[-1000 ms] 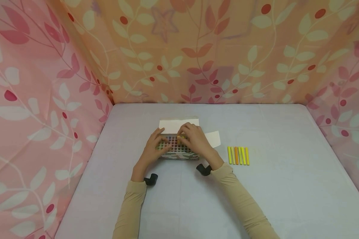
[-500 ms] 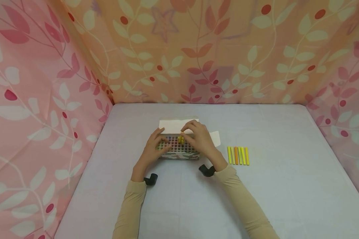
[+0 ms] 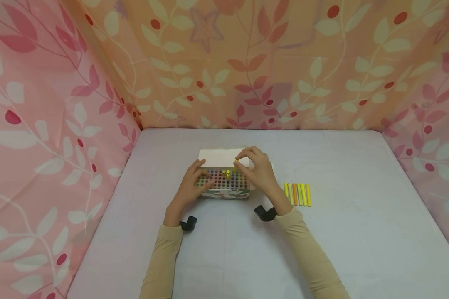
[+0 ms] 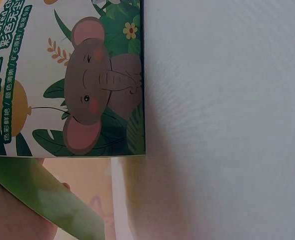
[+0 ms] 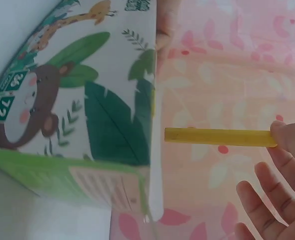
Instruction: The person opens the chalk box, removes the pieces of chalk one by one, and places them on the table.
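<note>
A cardboard box of coloured chalk (image 3: 226,194) stands with its lid folded back. Rows of chalk ends fill it, and a few yellow sticks (image 3: 228,176) poke up above the others. My right hand (image 3: 261,170) pinches a yellow chalk stick (image 5: 212,136) by its upper end between thumb and fingertip. In the right wrist view that stick is wholly clear of the box, beyond its top edge. My left hand (image 3: 188,182) rests at the box's left end, fingers spread over the chalk tops; the left wrist view hides most of it behind a green flap (image 4: 52,200).
Several yellow, yellow-green and orange chalk sticks (image 3: 295,194) lie in a row on the white table (image 3: 344,232), right of the box. The white open lid (image 3: 218,157) leans at the back. Patterned curtains (image 3: 209,83) surround the table.
My right hand has risen and moved right, drawing a yellow chalk stick up out of the box. A few yellow sticks now show raised in it. My left hand has stayed put.
</note>
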Action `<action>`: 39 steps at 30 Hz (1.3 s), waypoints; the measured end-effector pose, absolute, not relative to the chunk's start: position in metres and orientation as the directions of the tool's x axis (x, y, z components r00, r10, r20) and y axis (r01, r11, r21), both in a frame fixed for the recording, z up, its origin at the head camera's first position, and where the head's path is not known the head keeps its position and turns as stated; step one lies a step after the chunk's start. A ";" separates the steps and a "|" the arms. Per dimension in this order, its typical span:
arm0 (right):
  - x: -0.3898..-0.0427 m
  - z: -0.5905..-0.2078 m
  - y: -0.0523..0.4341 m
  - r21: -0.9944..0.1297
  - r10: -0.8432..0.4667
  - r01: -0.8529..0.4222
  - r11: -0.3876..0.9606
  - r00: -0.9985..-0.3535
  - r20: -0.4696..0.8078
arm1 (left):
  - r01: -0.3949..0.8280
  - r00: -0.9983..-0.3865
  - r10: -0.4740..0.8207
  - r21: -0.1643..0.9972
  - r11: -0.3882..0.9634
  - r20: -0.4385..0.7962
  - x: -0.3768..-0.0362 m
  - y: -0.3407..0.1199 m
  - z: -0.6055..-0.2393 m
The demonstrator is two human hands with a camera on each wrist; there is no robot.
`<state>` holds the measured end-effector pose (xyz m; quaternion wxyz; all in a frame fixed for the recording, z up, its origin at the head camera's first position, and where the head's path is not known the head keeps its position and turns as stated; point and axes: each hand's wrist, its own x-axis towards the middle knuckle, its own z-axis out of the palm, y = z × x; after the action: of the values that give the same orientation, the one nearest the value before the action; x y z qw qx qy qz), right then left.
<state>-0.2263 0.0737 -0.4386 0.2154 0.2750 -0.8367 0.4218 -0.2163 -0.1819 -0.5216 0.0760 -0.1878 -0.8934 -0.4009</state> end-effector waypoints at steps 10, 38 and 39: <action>-0.225 -0.436 0.093 -0.624 -0.212 -0.609 0.489 -0.777 0.592 | 0.391 -0.920 0.273 0.692 0.607 0.281 -0.215 -0.181 -0.520; -0.218 -0.433 0.162 -0.673 -0.045 -0.550 0.495 -0.789 0.612 | 0.402 -0.916 0.276 0.686 0.607 0.292 -0.218 -0.183 -0.523; -0.218 -0.433 0.165 -0.673 -0.036 -0.550 0.495 -0.787 0.616 | 0.401 -0.916 0.275 0.687 0.606 0.292 -0.218 -0.183 -0.523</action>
<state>-0.2177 0.1650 -0.4332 0.2733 0.1787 -0.8202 0.4697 -0.2177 -0.1826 -0.5232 0.0785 -0.1896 -0.8926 -0.4014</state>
